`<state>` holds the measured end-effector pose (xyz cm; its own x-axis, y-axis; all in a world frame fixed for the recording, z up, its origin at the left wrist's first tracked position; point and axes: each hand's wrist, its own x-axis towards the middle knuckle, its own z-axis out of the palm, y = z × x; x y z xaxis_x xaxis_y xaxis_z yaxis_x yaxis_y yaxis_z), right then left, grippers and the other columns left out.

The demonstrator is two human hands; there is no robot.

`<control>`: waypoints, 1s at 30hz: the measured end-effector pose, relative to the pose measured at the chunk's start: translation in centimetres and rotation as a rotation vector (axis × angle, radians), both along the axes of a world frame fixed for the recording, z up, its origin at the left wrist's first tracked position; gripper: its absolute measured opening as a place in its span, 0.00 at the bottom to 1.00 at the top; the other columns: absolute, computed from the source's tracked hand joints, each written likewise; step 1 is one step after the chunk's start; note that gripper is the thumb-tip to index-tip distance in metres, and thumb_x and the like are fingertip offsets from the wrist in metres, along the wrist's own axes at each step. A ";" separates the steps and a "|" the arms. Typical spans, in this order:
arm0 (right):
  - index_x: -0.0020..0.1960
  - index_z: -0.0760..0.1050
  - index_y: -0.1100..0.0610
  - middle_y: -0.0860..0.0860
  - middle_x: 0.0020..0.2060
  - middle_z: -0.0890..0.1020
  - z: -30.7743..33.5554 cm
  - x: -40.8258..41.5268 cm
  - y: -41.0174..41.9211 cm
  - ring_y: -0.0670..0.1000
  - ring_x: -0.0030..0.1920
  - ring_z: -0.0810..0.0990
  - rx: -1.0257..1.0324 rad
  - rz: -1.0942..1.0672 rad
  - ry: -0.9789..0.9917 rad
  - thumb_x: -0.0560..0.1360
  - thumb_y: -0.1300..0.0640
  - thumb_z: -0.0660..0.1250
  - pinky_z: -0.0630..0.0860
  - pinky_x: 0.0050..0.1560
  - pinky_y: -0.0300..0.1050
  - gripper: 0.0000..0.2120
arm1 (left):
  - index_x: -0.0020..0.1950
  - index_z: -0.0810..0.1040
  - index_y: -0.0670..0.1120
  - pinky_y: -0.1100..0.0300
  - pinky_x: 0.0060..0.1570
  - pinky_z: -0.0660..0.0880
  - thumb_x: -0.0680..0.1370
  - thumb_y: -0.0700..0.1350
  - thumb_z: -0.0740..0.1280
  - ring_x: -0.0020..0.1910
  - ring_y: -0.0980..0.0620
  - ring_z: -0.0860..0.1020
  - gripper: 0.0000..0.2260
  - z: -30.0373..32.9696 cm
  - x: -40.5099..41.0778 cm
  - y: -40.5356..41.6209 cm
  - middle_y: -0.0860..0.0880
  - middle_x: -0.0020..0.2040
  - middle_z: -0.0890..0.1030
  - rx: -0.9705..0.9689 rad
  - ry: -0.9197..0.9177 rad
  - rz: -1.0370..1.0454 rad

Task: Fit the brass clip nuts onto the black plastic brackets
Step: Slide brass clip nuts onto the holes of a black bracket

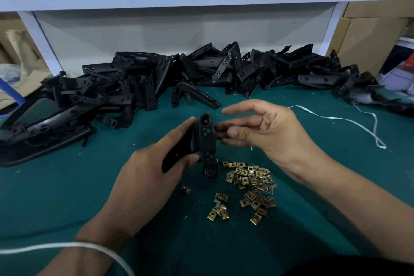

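My left hand (pixel 152 170) grips a black plastic bracket (pixel 207 141), held upright over the green mat, its holed face turned toward me. My right hand (pixel 262 129) pinches a small brass clip nut (pixel 227 123) between thumb and fingers, right beside the bracket's upper right edge; the nut is mostly hidden by the fingertips. Below the hands, several loose brass clip nuts (pixel 251 182) lie scattered on the mat, with one stray nut (pixel 185 190) lying to their left.
A long heap of black brackets (pixel 170 76) runs across the back of the green mat (pixel 67 197), and one bracket (pixel 195 96) lies apart in front of it. A white strap (pixel 349 120) trails at right; another crosses my left wrist. White shelving and cardboard boxes stand behind.
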<state>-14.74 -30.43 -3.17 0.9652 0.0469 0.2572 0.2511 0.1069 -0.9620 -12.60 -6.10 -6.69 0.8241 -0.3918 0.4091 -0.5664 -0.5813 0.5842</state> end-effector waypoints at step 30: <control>0.48 0.81 0.60 0.56 0.38 0.88 -0.3 -0.1 0.6 0.49 0.37 0.87 -0.127 -0.027 0.028 0.67 0.58 0.80 0.82 0.41 0.36 0.14 | 0.78 0.53 0.74 0.48 0.37 0.79 0.80 0.60 0.63 0.41 0.51 0.80 0.30 0.5 -0.5 -0.4 0.57 0.50 0.81 0.241 -0.175 0.114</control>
<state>-14.83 -29.80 -3.45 0.9734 0.0511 0.2233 0.2247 -0.0231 -0.9742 -13.06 -6.46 -6.18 0.7934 -0.4040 0.4553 -0.5695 -0.7568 0.3208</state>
